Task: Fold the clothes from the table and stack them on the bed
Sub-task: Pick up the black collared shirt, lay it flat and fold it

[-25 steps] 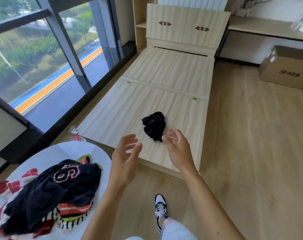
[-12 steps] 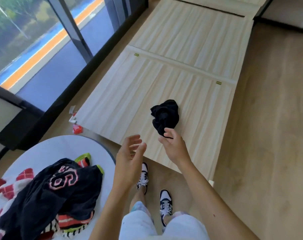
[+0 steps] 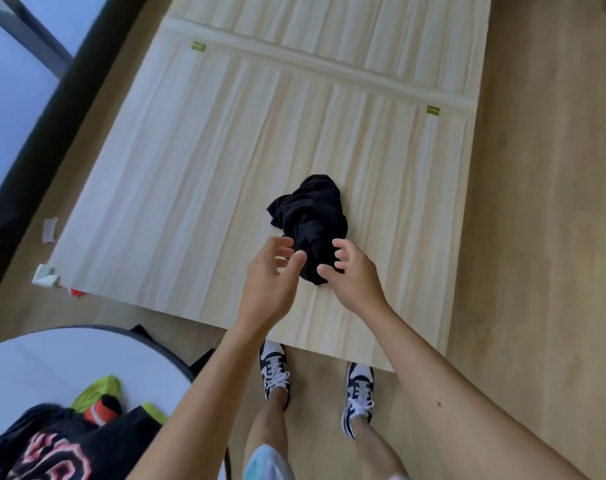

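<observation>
A crumpled black garment (image 3: 310,223) lies on the bare wooden bed platform (image 3: 197,161), near its foot end. My left hand (image 3: 272,282) hovers at the garment's near left edge, fingers spread and curled, holding nothing. Just to the right, my right hand (image 3: 355,278) has its fingers apart, the tips at or touching the garment's near edge. At bottom left, a pile of clothes (image 3: 69,441) with a black numbered shirt and striped and green pieces rests on the round white table (image 3: 52,362).
My feet in black-and-white sneakers (image 3: 358,393) stand on the wooden floor at the foot of the bed. A dark window frame (image 3: 34,140) runs along the bed's left side. Small white and red scraps (image 3: 50,271) lie on the floor by the bed's left corner.
I have stepped up to the bed and the view has tilted down. Both hands have moved forward and closed in on either side of the black garment.
</observation>
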The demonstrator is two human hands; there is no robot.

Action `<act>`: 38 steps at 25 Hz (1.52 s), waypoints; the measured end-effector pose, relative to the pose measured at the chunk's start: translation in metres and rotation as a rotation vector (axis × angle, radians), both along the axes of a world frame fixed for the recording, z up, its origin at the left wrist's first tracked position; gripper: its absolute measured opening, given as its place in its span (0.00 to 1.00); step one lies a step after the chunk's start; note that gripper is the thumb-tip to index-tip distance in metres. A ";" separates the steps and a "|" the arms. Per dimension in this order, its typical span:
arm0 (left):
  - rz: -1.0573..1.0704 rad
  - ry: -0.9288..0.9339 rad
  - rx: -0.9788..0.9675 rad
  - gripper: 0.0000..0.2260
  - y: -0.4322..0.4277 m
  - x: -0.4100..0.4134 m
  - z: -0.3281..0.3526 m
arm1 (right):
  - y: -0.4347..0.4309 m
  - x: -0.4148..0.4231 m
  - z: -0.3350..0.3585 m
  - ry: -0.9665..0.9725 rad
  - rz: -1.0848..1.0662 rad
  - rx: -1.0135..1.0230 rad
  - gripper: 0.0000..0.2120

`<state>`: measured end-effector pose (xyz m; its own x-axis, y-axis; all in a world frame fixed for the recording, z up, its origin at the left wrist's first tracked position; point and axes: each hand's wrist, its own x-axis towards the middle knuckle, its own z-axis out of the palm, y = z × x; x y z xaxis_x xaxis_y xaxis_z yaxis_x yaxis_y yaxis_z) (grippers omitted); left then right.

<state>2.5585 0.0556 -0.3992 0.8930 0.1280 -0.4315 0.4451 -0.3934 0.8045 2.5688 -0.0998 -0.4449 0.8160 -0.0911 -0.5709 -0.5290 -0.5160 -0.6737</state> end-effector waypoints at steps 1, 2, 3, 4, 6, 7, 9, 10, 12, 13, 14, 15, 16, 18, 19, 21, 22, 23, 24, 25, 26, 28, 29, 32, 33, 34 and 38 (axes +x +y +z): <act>0.002 0.017 0.007 0.12 0.001 0.009 -0.028 | 0.001 0.011 -0.031 0.010 0.022 -0.033 0.31; 0.011 0.038 0.013 0.12 0.003 0.013 -0.053 | 0.001 0.020 -0.060 0.023 0.050 -0.075 0.32; 0.019 0.058 0.026 0.12 0.005 0.016 -0.079 | 0.003 0.028 -0.091 0.034 0.095 -0.127 0.32; 0.022 0.072 0.045 0.12 0.008 0.015 -0.099 | 0.003 0.034 -0.116 0.035 0.154 -0.188 0.30; 0.022 0.102 0.074 0.12 0.016 0.007 -0.136 | 0.006 0.044 -0.167 0.039 0.291 -0.309 0.22; 0.022 0.120 0.078 0.12 0.019 0.002 -0.151 | 0.007 0.049 -0.190 0.065 0.349 -0.347 0.19; 0.023 0.156 0.082 0.12 0.024 -0.010 -0.179 | 0.010 0.056 -0.232 0.124 0.425 -0.369 0.23; 0.019 0.170 0.083 0.12 0.026 -0.017 -0.189 | 0.010 0.059 -0.244 0.147 0.435 -0.363 0.29; 0.012 0.183 0.089 0.12 0.029 -0.027 -0.202 | 0.008 0.065 -0.258 0.128 0.383 -0.329 0.37; 0.014 0.188 0.091 0.13 0.029 -0.028 -0.205 | 0.004 0.070 -0.259 0.087 0.313 -0.280 0.36; 0.014 0.193 0.097 0.13 0.027 -0.027 -0.207 | -0.002 0.075 -0.254 0.045 0.209 -0.194 0.31; 0.006 0.189 0.109 0.14 0.025 -0.024 -0.207 | -0.008 0.082 -0.245 0.022 0.090 -0.077 0.25; -0.017 0.176 0.126 0.16 0.021 -0.018 -0.206 | -0.014 0.091 -0.230 0.025 -0.007 0.057 0.20; -0.129 0.085 0.162 0.25 0.011 0.001 -0.200 | -0.021 0.108 -0.192 0.029 -0.107 0.315 0.15; -0.208 0.017 0.172 0.32 0.004 0.013 -0.197 | -0.023 0.117 -0.170 0.020 -0.120 0.447 0.15; -0.369 -0.092 0.175 0.47 -0.012 0.038 -0.191 | -0.026 0.133 -0.124 0.014 -0.130 0.731 0.13; -0.425 -0.139 0.171 0.49 -0.019 0.049 -0.189 | -0.028 0.139 -0.104 0.011 -0.127 0.851 0.13; -0.436 -0.205 0.139 0.45 -0.025 0.060 -0.186 | -0.029 0.144 -0.085 -0.004 -0.123 0.928 0.12; -0.387 -0.278 0.083 0.35 -0.032 0.069 -0.180 | -0.032 0.147 -0.068 -0.027 -0.123 0.970 0.12; -0.288 -0.344 0.022 0.23 -0.036 0.077 -0.172 | -0.033 0.149 -0.057 -0.053 -0.137 0.983 0.11; -0.195 -0.376 -0.047 0.15 -0.040 0.085 -0.160 | -0.036 0.151 -0.047 -0.082 -0.160 0.976 0.10; -0.100 -0.403 -0.123 0.14 -0.042 0.101 -0.131 | -0.042 0.152 -0.031 -0.136 -0.172 0.903 0.16; -0.085 -0.422 -0.156 0.15 -0.043 0.107 -0.113 | -0.048 0.151 -0.022 -0.160 -0.144 0.851 0.23; -0.064 -0.420 -0.232 0.16 -0.049 0.126 -0.057 | -0.061 0.146 0.010 -0.280 0.036 0.649 0.43; -0.050 -0.406 -0.256 0.17 -0.052 0.131 -0.038 | -0.063 0.143 0.023 -0.333 0.104 0.578 0.47; -0.045 -0.389 -0.287 0.16 -0.055 0.135 -0.021 | -0.064 0.140 0.035 -0.384 0.166 0.508 0.50; -0.146 -0.302 -0.215 0.10 -0.059 0.148 0.049 | -0.074 0.140 0.077 -0.548 0.067 0.262 0.30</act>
